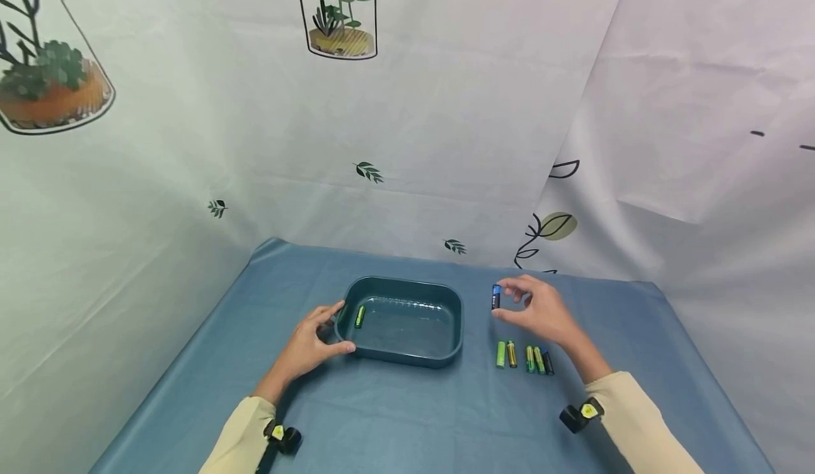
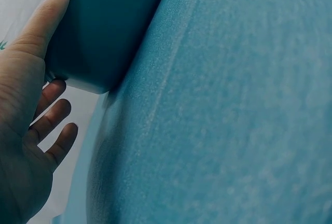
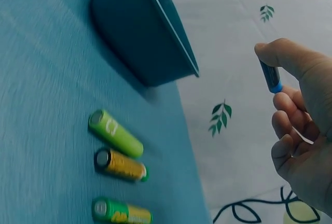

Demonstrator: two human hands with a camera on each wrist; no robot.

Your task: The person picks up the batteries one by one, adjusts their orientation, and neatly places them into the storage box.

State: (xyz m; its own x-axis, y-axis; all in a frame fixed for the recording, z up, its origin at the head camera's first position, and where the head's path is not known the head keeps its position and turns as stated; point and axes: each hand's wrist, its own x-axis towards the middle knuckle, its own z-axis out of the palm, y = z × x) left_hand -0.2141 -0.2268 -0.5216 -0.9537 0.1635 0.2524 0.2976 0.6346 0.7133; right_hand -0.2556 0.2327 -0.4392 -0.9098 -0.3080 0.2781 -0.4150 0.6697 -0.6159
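A pale printed backdrop (image 1: 446, 120) stands at the far side of a blue-covered table (image 1: 433, 417). Left of the table's middle sits a dark teal container (image 1: 407, 358), upright; a single small green battery (image 1: 360, 317) lies inside, near its left end, and the rest of its floor is bare. The left hand (image 1: 305, 347) spreads across that end and grips it, thumb at the near corner, forefinger at the left rim, other fingers loose.

To the right, the right hand (image 1: 535, 309) pinches a dark, blue-ended battery (image 1: 496, 297) between thumb and fingertips, raised above the table and well apart from the container.

Nearer than this hand lie five loose batteries: a light green battery (image 1: 501, 354) beside a gold battery (image 1: 512, 354), then, past a gap, two green-and-yellow batteries (image 1: 539, 361) and a dark battery (image 1: 549, 363). With one inside, one held and five outside, the work looks barely begun.
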